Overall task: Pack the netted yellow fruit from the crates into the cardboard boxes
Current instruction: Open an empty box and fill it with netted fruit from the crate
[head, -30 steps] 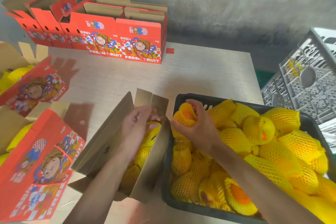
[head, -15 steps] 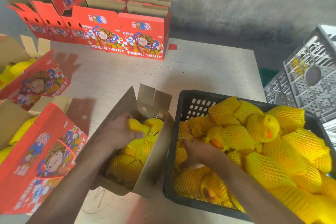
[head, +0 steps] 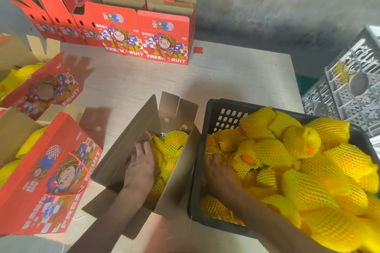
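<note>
As you look down at the table, the items run from left to right as follows:

Far-left boxes: two red printed boxes [head: 51, 172] lie open at your left edge, both holding netted yellow fruit.
Rear row: empty red "FRESH FRUIT" cartons [head: 164, 37] stand upright against the grey wall [head: 267, 2], flaps up.
Table: pale wooden table [head: 226, 76], carrying the boxes and the black crate.
Open cardboard box: the brown-sided cardboard box [head: 123, 150] sits in front of you, flaps raised, just beside the black crate and touching its left wall.
Packed fruit: several netted fruit in the box [head: 174, 144] are piled toward its far end.
Left hand: your left hand [head: 141, 168] is inside the box, fingers spread and fairly straight, resting against the packed fruit; it grips nothing that you can see.
Right hand: your right hand [head: 220, 176] reaches into the near-left part of the crate, fingers down among the fruit; whether they are closed on one you cannot tell, since the fingertips are hidden.
Black crate: the black plastic crate [head: 213, 113] is heaped with netted yellow fruit [head: 267, 152], some showing orange skin at the net opening.
Far right: stacked grey plastic crates [head: 349, 92] stand off the table edge.
</note>
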`<act>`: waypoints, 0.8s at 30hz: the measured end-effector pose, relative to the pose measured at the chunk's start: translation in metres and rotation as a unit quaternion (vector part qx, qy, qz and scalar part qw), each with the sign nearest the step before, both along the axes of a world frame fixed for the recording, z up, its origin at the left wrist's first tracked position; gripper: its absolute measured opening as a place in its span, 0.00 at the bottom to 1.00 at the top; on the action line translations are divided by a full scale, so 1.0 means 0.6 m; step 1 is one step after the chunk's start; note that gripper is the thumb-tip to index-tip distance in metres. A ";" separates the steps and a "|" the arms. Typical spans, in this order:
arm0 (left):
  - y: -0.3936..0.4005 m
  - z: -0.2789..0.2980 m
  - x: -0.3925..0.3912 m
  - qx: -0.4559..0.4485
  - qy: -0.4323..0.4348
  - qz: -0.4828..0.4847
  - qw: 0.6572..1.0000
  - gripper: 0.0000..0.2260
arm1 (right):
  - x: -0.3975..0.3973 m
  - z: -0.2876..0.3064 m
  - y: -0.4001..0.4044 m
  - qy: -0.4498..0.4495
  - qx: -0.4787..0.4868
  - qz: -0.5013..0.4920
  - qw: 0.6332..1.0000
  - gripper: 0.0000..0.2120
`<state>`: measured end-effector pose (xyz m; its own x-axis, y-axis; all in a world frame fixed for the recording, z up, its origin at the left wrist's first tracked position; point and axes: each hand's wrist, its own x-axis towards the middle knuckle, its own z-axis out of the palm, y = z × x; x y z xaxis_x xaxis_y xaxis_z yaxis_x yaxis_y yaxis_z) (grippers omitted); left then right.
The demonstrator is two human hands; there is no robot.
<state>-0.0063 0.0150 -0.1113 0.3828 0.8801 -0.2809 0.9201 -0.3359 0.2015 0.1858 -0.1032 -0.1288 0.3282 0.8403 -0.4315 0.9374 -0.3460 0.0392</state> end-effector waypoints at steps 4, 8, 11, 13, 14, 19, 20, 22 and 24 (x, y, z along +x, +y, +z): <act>-0.015 -0.019 -0.023 0.092 -0.085 -0.037 0.991 0.40 | 0.019 0.007 0.006 0.055 0.024 -0.049 0.997 0.41; -0.012 -0.033 -0.020 0.063 -0.024 -0.006 0.998 0.31 | 0.045 0.044 0.008 0.089 0.120 -0.178 0.973 0.40; -0.010 -0.053 -0.019 0.013 0.042 -0.028 0.999 0.37 | 0.058 0.076 0.010 0.169 0.296 -0.247 0.907 0.27; -0.007 -0.059 -0.018 0.000 0.065 -0.034 0.997 0.39 | 0.054 0.098 0.015 0.179 0.365 -0.248 0.879 0.26; -0.006 -0.060 -0.016 0.004 0.071 -0.037 0.997 0.39 | 0.050 0.108 0.016 0.160 0.386 -0.236 0.877 0.29; -0.006 -0.058 -0.015 0.030 0.085 -0.024 0.996 0.33 | 0.011 0.171 0.025 0.172 0.491 -0.166 0.837 0.37; -0.007 -0.055 -0.013 0.026 0.093 -0.019 0.995 0.32 | -0.004 0.180 0.034 0.194 0.477 -0.146 0.845 0.38; -0.005 -0.052 -0.007 -0.008 0.092 -0.009 0.996 0.34 | -0.038 0.184 0.064 0.203 0.396 -0.086 0.891 0.40; 0.001 -0.053 0.002 -0.063 0.095 -0.010 0.993 0.39 | -0.066 0.168 0.103 0.185 0.286 -0.003 0.940 0.43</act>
<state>-0.0053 0.0154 -0.1430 0.3294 0.8266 -0.4563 0.9390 -0.3372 0.0670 0.1464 -0.0411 -0.0279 0.2503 0.9682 0.0043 0.8483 -0.2172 -0.4829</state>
